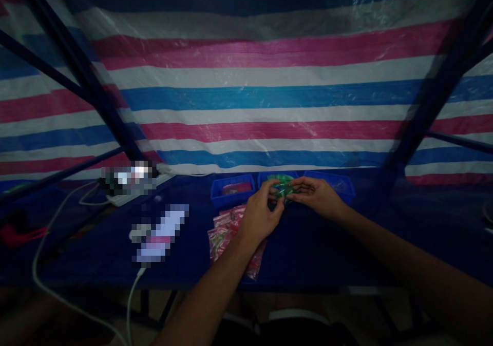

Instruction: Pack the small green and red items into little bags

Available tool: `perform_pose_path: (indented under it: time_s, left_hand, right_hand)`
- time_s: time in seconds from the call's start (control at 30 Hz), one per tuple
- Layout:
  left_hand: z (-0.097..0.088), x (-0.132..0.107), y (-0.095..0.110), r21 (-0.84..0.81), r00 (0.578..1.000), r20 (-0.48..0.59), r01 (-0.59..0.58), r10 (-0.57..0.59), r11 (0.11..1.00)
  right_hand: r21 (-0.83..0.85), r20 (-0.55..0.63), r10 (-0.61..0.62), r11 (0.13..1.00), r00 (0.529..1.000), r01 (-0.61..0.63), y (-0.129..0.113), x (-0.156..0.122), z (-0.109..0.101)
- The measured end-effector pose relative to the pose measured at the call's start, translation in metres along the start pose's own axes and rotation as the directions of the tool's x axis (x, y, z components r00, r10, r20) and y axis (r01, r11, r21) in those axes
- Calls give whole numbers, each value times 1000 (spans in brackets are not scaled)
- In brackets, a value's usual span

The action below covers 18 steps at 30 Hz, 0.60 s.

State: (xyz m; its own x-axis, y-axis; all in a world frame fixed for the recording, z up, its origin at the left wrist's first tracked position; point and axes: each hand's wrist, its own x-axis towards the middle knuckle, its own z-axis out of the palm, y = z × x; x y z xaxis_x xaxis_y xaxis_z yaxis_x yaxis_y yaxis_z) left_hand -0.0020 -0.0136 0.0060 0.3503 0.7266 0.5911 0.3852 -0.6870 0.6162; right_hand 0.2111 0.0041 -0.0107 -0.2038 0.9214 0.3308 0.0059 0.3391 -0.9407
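Both hands meet in front of the middle blue tray (262, 174). Between their fingertips is a small, shiny green plastic bag (284, 188); its contents are too dark to make out. My left hand (262, 212) pinches it from the left, thumb and fingers bent. My right hand (318, 196) grips its other side, fingers closed together. More green material shows behind the bag, in the middle tray. Under and beside my left forearm lies a pile of clear, pink-tinted zip bags (227, 225) with small things inside.
A left blue tray (233, 197) holds a pinkish packet, and a right blue tray (346, 189) stands partly behind my right hand. A blurred-out phone (164, 235) with a white cable (131, 289) lies left, near a power strip (123, 196). Blue frame bars (419, 120) flank the striped sheet.
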Motion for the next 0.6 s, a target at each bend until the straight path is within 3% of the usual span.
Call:
perform_pose_path:
  time_s: [0.27, 0.6]
  left_hand:
    - [0, -1, 0, -36, 1000, 7, 31, -31, 999]
    - [1, 1, 0, -131, 998, -23, 59, -62, 990]
  right_hand:
    - [24, -50, 9, 1000, 999, -8, -1, 0, 1]
    - [-12, 5, 25, 1000, 1000, -25, -9, -4, 3]
